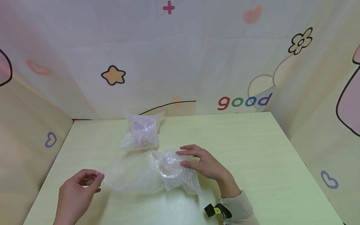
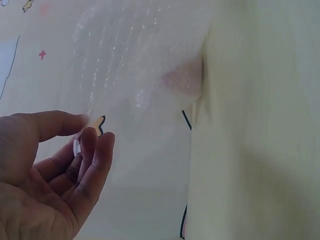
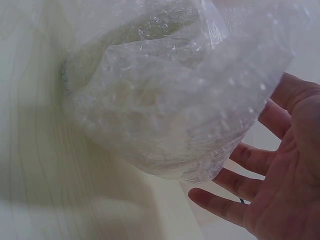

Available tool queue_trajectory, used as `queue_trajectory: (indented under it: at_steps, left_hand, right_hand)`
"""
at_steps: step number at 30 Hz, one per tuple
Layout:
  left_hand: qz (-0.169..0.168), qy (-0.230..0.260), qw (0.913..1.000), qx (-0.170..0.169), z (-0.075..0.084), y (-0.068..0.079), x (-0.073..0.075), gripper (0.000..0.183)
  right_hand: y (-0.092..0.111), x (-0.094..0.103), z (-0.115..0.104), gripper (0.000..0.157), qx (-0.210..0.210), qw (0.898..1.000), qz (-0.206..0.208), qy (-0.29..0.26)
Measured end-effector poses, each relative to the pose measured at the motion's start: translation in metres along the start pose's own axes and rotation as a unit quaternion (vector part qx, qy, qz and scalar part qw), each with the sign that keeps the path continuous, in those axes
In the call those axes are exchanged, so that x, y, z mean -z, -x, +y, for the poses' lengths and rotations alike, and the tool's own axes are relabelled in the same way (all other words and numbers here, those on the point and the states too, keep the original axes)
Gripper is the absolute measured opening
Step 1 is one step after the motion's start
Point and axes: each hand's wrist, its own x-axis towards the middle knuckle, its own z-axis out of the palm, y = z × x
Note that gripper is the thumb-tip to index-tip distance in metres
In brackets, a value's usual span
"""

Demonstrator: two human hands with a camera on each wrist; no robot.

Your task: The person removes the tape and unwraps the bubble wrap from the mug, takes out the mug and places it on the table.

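Cartoon-print fabric backdrop [image 1: 182, 62] behind everything, then a pale wood-look table [image 1: 253, 162] up against it. Biggest thing on it is the clear bubble wrap [image 1: 132, 178], stretched between both hands, bunched at its right end; can't tell what's inside, if anything. A smaller wrapped packet [image 1: 142, 132] sits just behind, probably parked there to leave elbow room. Right hand [image 1: 203, 161] is spread and loose, fingers resting against the bunched end, I guess to steady it. Left hand [image 1: 78, 189] pinches the loose left end, which likely keeps that flap pulled out flat.
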Motion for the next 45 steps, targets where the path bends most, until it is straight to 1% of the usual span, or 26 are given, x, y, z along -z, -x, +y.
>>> queue_trajectory:
  at_steps: [6,14,21,27,30,34,37,45]
  left_hand:
    - [-0.014,-0.034,0.9993,-0.008,-0.006,-0.002,0.007,0.028]
    - [-0.022,-0.066,0.9976,0.004,-0.012,-0.004,0.011,0.034]
    - [-0.042,-0.074,0.9956,0.039,-0.016,-0.006,0.011,0.038]
    - [-0.038,-0.082,0.9955,0.029,-0.022,-0.005,0.01,0.034]
    - [-0.054,-0.087,0.9941,0.035,-0.024,-0.006,0.011,0.036]
    - [-0.086,-0.092,0.9908,0.05,-0.028,-0.009,0.013,0.039]
    - [-0.1,-0.097,0.9888,0.053,-0.03,-0.01,0.014,0.039]
    - [-0.124,-0.137,0.9824,0.027,-0.035,-0.014,0.014,0.037]
  right_hand:
    - [0.0,0.0,0.0,0.037,0.0,1.0,0.001,0.002]
    - [0.001,0.0,0.001,0.038,0.001,1.0,0.002,0.007]
    - [0.0,0.0,0.003,0.037,0.0,1.0,0.003,0.008]
    - [0.001,0.001,0.001,0.038,0.001,1.0,0.002,0.006]
    - [0.001,0.001,0.0,0.038,-0.001,1.0,0.001,0.004]
    - [0.001,0.001,-0.001,0.038,0.004,1.0,0.001,0.007]
    - [0.001,0.001,-0.001,0.039,0.004,1.0,0.001,0.005]
    - [0.002,0.002,-0.001,0.038,-0.002,1.0,0.001,0.0]
